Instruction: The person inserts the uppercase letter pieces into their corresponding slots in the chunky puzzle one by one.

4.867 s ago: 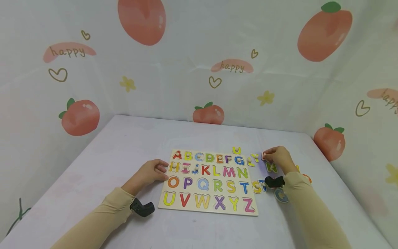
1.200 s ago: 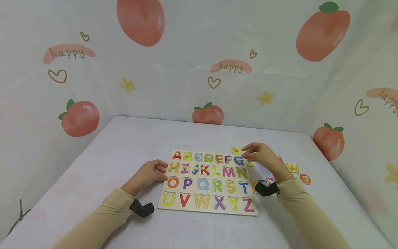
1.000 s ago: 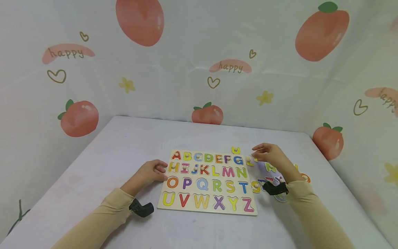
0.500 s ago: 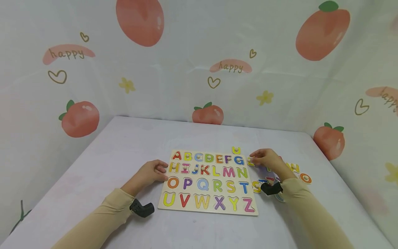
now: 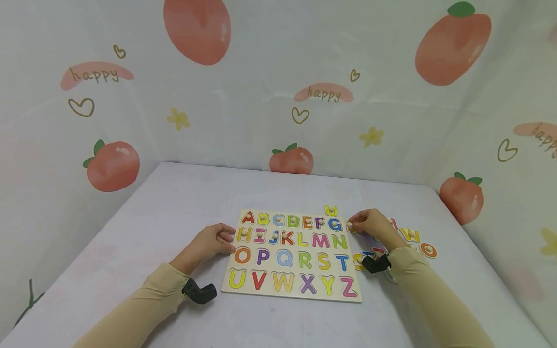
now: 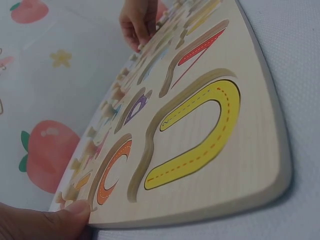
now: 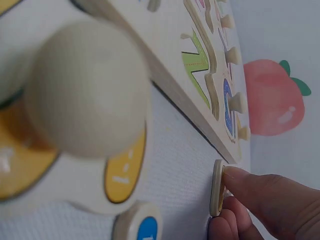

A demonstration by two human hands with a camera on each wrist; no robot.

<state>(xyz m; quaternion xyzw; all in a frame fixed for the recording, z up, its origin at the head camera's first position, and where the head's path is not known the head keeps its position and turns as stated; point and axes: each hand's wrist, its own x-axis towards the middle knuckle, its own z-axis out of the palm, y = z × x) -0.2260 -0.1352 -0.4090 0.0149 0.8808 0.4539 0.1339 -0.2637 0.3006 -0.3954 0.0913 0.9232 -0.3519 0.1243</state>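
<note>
Peach-printed white cloth (image 5: pixel 243 96) backs the desk (image 5: pixel 187 198) where, on my feed, I see the right hand (image 5: pixel 371 224) pinching a wooden letter piece (image 7: pixel 217 190) in its grip just off the two o'clock edge of the puzzle board (image 5: pixel 295 251), whose nine o'clock side the left hand (image 5: pixel 208 244) touches, its grip relaxed, with loose letters (image 5: pixel 410 235) toward three.

Fruit-printed cloth (image 5: pixel 243 125) on 3 sides of a white table (image 5: pixel 196 193) shows a curtained-off, booth-like place.
</note>
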